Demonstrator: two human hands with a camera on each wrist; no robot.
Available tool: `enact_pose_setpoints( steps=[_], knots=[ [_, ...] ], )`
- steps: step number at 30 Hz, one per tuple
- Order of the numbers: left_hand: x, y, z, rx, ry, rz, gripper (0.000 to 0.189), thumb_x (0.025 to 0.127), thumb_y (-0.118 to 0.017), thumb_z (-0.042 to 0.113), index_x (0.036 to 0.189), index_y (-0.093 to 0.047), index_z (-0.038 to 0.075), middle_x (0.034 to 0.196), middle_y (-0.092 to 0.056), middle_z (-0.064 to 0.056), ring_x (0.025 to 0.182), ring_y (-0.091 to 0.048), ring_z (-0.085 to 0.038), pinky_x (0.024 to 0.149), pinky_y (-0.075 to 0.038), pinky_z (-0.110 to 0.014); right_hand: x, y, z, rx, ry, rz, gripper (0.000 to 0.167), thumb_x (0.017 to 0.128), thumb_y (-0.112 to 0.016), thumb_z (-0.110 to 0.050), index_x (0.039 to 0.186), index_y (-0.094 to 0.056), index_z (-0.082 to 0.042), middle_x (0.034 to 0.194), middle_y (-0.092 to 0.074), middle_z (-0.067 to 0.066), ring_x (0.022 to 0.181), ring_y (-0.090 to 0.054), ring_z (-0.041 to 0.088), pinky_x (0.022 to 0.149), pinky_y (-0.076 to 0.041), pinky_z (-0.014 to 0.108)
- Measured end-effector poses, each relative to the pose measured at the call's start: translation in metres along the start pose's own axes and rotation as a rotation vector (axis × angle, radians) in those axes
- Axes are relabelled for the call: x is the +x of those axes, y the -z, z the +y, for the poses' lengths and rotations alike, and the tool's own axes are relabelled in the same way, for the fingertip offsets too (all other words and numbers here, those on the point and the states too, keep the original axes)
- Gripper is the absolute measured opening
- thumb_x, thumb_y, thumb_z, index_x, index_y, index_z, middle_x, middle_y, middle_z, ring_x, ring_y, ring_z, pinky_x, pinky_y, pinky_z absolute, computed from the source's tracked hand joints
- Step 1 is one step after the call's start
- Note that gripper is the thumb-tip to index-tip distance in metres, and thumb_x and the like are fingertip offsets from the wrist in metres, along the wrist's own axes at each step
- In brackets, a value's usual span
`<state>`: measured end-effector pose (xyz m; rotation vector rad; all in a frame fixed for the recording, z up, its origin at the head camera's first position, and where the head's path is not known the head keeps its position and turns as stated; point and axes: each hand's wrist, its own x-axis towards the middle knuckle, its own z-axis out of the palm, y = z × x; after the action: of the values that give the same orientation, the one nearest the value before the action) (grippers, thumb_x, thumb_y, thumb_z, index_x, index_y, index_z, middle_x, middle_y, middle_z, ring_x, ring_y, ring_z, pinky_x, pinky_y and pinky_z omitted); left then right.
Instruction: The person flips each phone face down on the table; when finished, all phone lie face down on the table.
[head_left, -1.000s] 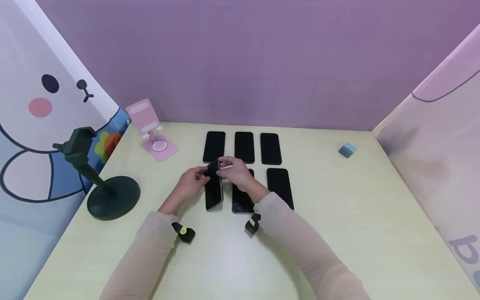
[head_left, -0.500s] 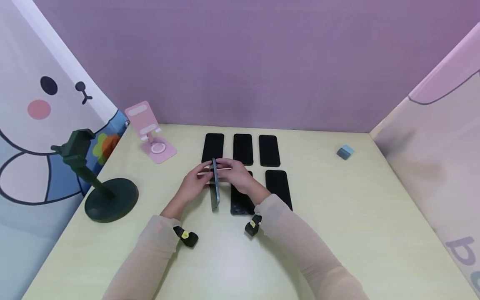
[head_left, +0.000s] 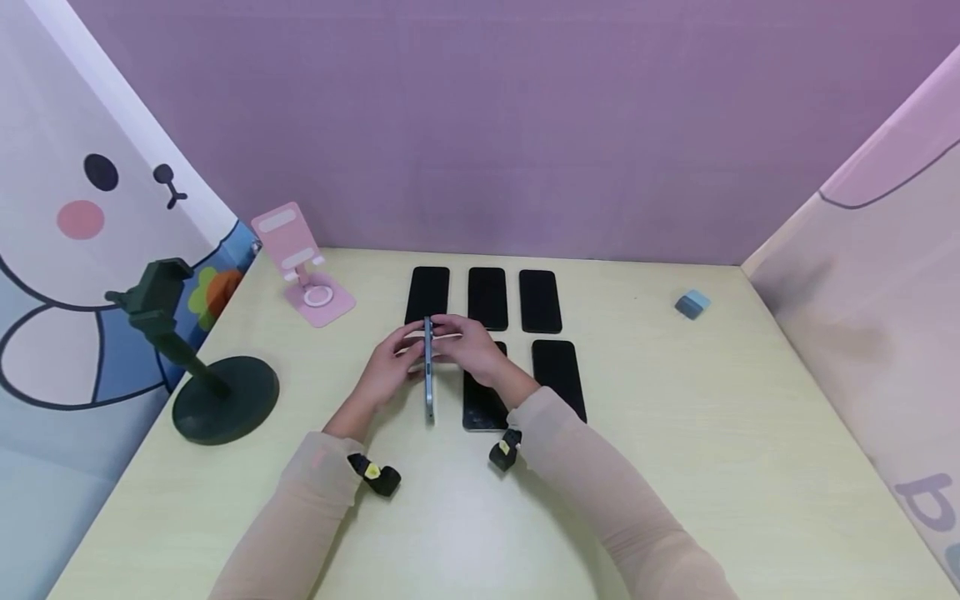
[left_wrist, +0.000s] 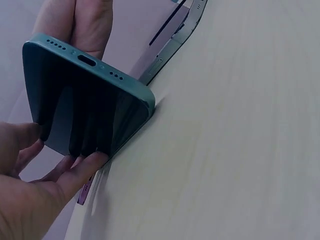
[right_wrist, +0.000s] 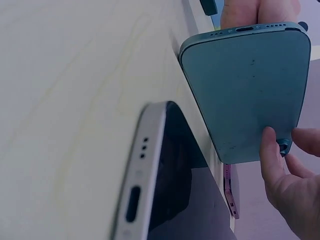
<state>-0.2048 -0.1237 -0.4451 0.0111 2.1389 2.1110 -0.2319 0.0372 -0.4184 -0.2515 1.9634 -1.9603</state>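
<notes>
A smartphone (head_left: 429, 379) with a blue-green frame stands on its long edge at the left end of the front row. My left hand (head_left: 386, 371) holds it from the screen side, fingertips at the far end of the dark glass. From the other side my right hand (head_left: 476, 350) pinches the same far end, one finger on the plain blue-green back (right_wrist: 245, 95) near the camera lens. The charging port (left_wrist: 86, 60) faces me. Beside it, partly under my right wrist, lies another phone (head_left: 483, 404), face up.
Behind are three dark phones, left (head_left: 429, 292), middle (head_left: 488, 296) and right (head_left: 540, 300); one more (head_left: 558, 375) lies right of my right hand. A pink phone stand (head_left: 318, 304), a dark green stand (head_left: 225, 400) and a small blue block (head_left: 692, 304) are farther out.
The phone has turned from screen tilted up to upright on its long edge, showing its thin side. My left fingers have moved farther along its far end. The other phones stay put.
</notes>
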Motion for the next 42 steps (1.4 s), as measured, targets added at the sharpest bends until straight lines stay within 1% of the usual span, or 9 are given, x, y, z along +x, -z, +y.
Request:
enact_pose_setpoints(
  steps=[9,13,16,19,24,28,31,38,42],
  knots=[
    [-0.001,0.000,0.002,0.031,-0.034,0.000,0.042,0.102,-0.047,0.003,0.144,-0.045,0.003,0.129,-0.048,-0.027,0.105,-0.056,-0.029,0.080,-0.055,-0.039,0.001,0.001,0.000,-0.011,-0.019,-0.013,0.045,0.094,-0.055,0.010,0.138,-0.048,0.002,0.123,-0.052,0.022,0.104,-0.060,0.030,0.085,-0.053,0.041],
    [-0.002,0.001,0.004,0.092,-0.042,0.033,0.040,0.102,-0.049,0.006,0.142,-0.048,0.003,0.126,-0.053,-0.025,0.105,-0.059,-0.030,0.080,-0.055,-0.038,0.002,0.000,0.003,-0.008,-0.029,-0.026,0.044,0.095,-0.056,0.007,0.138,-0.048,0.002,0.123,-0.053,0.023,0.100,-0.062,0.028,0.084,-0.054,0.042],
    [-0.003,0.001,0.007,0.167,-0.044,0.077,0.037,0.102,-0.051,0.010,0.139,-0.052,0.004,0.119,-0.058,-0.023,0.104,-0.062,-0.031,0.077,-0.056,-0.034,0.004,-0.001,0.006,-0.030,-0.035,-0.040,0.044,0.095,-0.058,0.004,0.137,-0.048,0.002,0.123,-0.054,0.022,0.099,-0.063,0.029,0.085,-0.054,0.042],
    [-0.004,0.001,0.009,0.212,-0.035,0.104,0.037,0.102,-0.051,0.012,0.138,-0.054,0.004,0.115,-0.061,-0.022,0.102,-0.064,-0.030,0.075,-0.056,-0.031,0.004,-0.002,0.010,-0.058,-0.038,-0.044,0.044,0.095,-0.059,0.002,0.137,-0.048,0.003,0.122,-0.055,0.022,0.100,-0.063,0.031,0.085,-0.054,0.042],
    [-0.005,0.004,0.013,0.280,-0.044,0.122,0.040,0.102,-0.050,0.013,0.140,-0.052,0.006,0.113,-0.063,-0.023,0.095,-0.066,-0.030,0.073,-0.057,-0.035,0.003,-0.004,0.014,-0.092,-0.032,-0.047,0.042,0.093,-0.060,0.002,0.134,-0.050,0.006,0.115,-0.059,0.019,0.097,-0.064,0.027,0.081,-0.055,0.037],
    [-0.004,0.008,0.018,0.370,-0.085,0.104,0.042,0.100,-0.055,0.015,0.140,-0.052,0.005,0.114,-0.063,-0.025,0.096,-0.066,-0.033,0.072,-0.057,-0.037,0.003,-0.006,0.014,-0.161,-0.055,-0.033,0.039,0.093,-0.062,-0.001,0.131,-0.054,0.004,0.112,-0.061,0.016,0.097,-0.063,0.023,0.081,-0.054,0.035],
    [-0.003,0.012,0.020,0.428,-0.100,0.105,0.042,0.097,-0.060,0.014,0.137,-0.055,0.003,0.115,-0.063,-0.025,0.098,-0.066,-0.033,0.070,-0.058,-0.034,0.005,-0.008,0.015,-0.217,-0.090,-0.005,0.040,0.093,-0.064,-0.003,0.132,-0.055,0.001,0.114,-0.062,0.016,0.101,-0.061,0.024,0.082,-0.053,0.034],
    [0.000,0.021,0.019,0.554,-0.072,0.164,0.039,0.091,-0.066,0.008,0.129,-0.061,0.000,0.104,-0.068,-0.021,0.084,-0.069,-0.027,0.063,-0.057,-0.030,0.007,-0.013,0.014,-0.302,-0.111,0.049,0.041,0.091,-0.066,-0.001,0.130,-0.056,0.002,0.116,-0.059,0.017,0.102,-0.059,0.025,0.083,-0.052,0.030],
    [-0.001,0.025,0.016,0.625,-0.053,0.171,0.041,0.089,-0.069,0.009,0.128,-0.061,-0.001,0.100,-0.068,-0.019,0.080,-0.067,-0.025,0.064,-0.055,-0.032,0.007,-0.015,0.016,-0.414,-0.112,0.061,0.040,0.093,-0.066,-0.007,0.132,-0.057,-0.002,0.119,-0.059,0.016,0.104,-0.059,0.026,0.085,-0.051,0.032]
  ],
)
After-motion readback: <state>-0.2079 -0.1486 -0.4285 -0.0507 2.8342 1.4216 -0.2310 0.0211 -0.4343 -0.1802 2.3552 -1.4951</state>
